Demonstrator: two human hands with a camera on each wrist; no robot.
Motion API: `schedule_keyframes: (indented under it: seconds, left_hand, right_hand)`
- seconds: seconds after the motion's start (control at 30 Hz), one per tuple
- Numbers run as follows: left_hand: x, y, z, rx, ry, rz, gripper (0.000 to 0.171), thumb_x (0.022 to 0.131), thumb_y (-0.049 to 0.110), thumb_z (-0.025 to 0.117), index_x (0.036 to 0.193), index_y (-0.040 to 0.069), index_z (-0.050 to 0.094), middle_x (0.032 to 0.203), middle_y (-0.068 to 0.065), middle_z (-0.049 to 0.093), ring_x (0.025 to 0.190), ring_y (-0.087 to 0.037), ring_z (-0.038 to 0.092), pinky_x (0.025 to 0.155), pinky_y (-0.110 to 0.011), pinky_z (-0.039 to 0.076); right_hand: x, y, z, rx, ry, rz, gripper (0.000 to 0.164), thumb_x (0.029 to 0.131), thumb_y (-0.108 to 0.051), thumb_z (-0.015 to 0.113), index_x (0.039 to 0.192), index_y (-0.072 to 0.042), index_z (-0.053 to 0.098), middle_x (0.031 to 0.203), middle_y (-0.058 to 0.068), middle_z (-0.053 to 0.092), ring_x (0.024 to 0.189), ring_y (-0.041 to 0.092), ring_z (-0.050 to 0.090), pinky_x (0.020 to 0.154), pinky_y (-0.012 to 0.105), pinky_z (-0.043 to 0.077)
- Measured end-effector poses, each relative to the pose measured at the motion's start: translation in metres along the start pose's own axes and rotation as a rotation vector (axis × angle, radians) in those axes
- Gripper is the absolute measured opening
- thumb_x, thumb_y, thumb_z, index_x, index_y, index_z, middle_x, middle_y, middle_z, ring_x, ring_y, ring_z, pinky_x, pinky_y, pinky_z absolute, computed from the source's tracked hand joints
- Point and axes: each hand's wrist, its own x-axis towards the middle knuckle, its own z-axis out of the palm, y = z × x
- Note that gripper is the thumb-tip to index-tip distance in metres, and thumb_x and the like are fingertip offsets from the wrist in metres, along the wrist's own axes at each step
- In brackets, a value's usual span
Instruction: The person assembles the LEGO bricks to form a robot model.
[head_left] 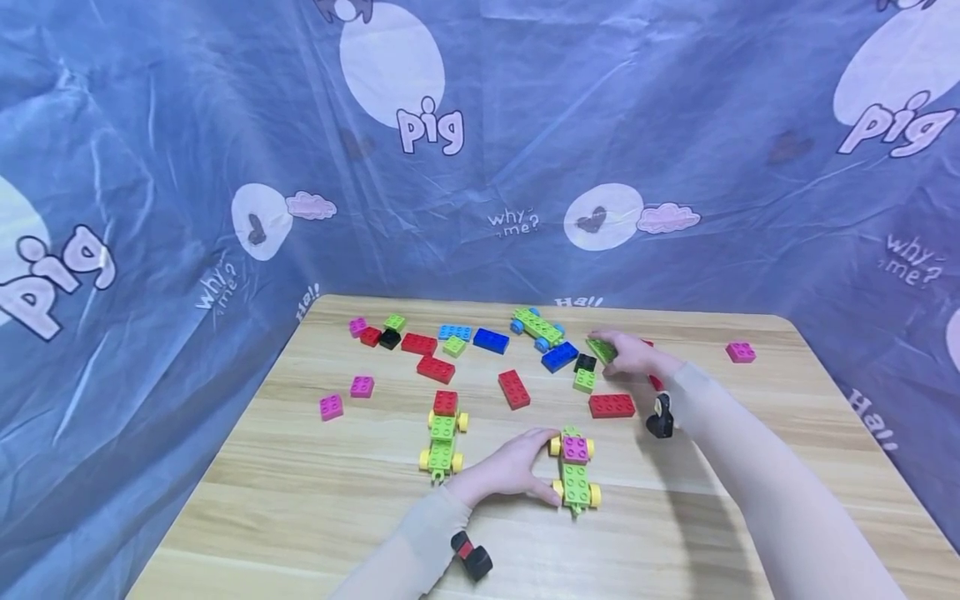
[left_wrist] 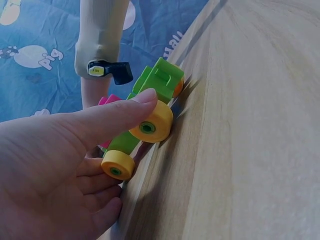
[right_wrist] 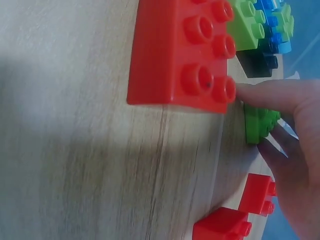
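Observation:
My left hand (head_left: pixel 510 468) rests at the left side of a green toy car (head_left: pixel 576 483) with yellow wheels and a pink brick (head_left: pixel 575 449) on top. In the left wrist view its thumb lies against a yellow wheel (left_wrist: pixel 155 122), while the other fingers bend loosely near another wheel (left_wrist: pixel 118 165). Farther back, my right hand (head_left: pixel 633 353) pinches a green brick (right_wrist: pixel 256 122) between thumb and fingers, partly covering it. Close to that hand are a black brick (head_left: pixel 585 362), a light green brick (head_left: pixel 584 381) and a red brick (head_left: pixel 611 406).
Left of my left hand stands another green car (head_left: pixel 442 446) carrying a red brick (head_left: pixel 446 403). A blue-wheeled green car (head_left: pixel 537 327) is at the back. Loose bricks lie around, including a red one (head_left: pixel 513 389), a blue one (head_left: pixel 491 340) and a pink one (head_left: pixel 741 352).

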Motion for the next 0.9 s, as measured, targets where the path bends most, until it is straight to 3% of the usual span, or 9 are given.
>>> schedule_keyframes:
  seconds: [0.53, 0.8, 0.9]
  left_hand:
    - [0.0, 0.002, 0.0, 0.015, -0.003, 0.003, 0.101, 0.067, 0.036, 0.087, 0.148, 0.007, 0.034, 0.151, -0.012, 0.038, 0.138, -0.025, 0.038, 0.114, -0.034, 0.031]
    - [-0.001, 0.004, -0.002, -0.002, -0.008, -0.007, 0.101, 0.067, 0.035, 0.087, 0.148, 0.007, 0.033, 0.151, -0.012, 0.038, 0.139, -0.026, 0.038, 0.114, -0.035, 0.031]
    - [-0.001, 0.004, -0.002, 0.002, -0.007, -0.007, 0.101, 0.067, 0.035, 0.087, 0.148, 0.007, 0.033, 0.151, -0.012, 0.038, 0.139, -0.026, 0.038, 0.114, -0.035, 0.031]
  right_hand:
    - [-0.011, 0.0, -0.001, -0.02, 0.068, 0.082, 0.07, 0.08, -0.012, 0.076, 0.139, 0.007, 0.043, 0.138, 0.032, 0.044, 0.12, 0.048, 0.047, 0.1, 0.059, 0.04]
    - [-0.011, 0.004, -0.004, 0.052, 0.155, 0.039, 0.075, 0.074, -0.01, 0.08, 0.136, 0.011, 0.043, 0.118, 0.03, 0.056, 0.095, 0.037, 0.059, 0.086, 0.051, 0.051]
    - [-0.012, 0.003, -0.007, 0.053, 0.199, 0.029, 0.077, 0.072, -0.011, 0.081, 0.135, 0.011, 0.043, 0.119, 0.031, 0.055, 0.101, 0.043, 0.057, 0.09, 0.054, 0.049]
